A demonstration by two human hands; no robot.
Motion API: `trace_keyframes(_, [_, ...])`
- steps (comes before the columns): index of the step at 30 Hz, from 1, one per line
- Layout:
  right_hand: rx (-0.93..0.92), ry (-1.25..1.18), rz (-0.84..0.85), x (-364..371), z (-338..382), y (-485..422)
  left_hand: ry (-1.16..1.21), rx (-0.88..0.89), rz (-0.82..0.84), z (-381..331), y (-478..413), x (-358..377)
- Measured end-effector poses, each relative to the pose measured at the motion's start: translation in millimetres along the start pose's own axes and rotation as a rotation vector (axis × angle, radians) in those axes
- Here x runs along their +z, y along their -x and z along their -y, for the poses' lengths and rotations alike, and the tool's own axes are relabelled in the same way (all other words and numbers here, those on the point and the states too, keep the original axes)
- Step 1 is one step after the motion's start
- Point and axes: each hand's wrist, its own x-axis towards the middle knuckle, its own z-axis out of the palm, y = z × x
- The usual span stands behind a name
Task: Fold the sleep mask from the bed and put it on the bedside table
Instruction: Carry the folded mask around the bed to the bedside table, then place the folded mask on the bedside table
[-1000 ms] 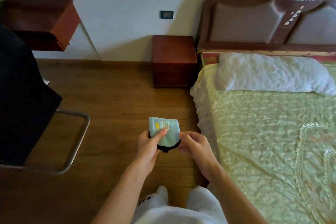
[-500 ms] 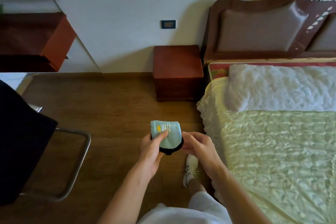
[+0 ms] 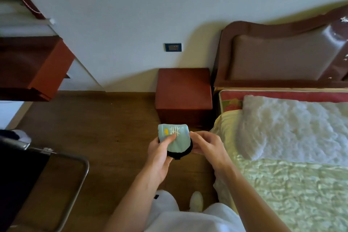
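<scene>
Both hands hold the folded sleep mask (image 3: 174,140) up over the floor (image 3: 105,133). The left hand (image 3: 160,154) pinches its left side and the right hand (image 3: 206,146) its right. Its straight edge points at the bedside table (image 3: 183,88), just ahead.

No readable text anywhere; the sleep mask (image 3: 174,138) bears only a fishbone drawing and a yellow mark.

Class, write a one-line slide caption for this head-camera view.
Both hands, left hand and right hand, hold the folded sleep mask before the bedside table.
</scene>
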Motion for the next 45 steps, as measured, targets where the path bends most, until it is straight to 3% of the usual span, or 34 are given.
trace_keyframes(11, [0.032, 0.005, -0.01, -4.4, 33.5, -124.7, 0.034, -0.033, 0.007, -65.8, -110.6, 44.4])
trace_keyframes(20, [0.056, 0.009, -0.185, 5.3, 110.5, -274.2, 0.028, -0.031, 0.12, -186.1, -238.7, 86.2])
trace_keyframes(26, [0.057, 0.001, -0.21, 24.1, 152.2, -341.6, 0.036, -0.057, 0.21, -245.5, -302.7, 103.9])
trace_keyframes(35, [0.134, -0.025, -0.18, 31.5, 161.1, -401.9, 0.008, -0.067, 0.203, -271.9, -353.1, 116.9])
trace_keyframes(45, [0.193, 0.105, -0.181, 20.3, 143.5, -445.7, -0.023, -0.102, 0.041, -264.6, -386.8, 138.2])
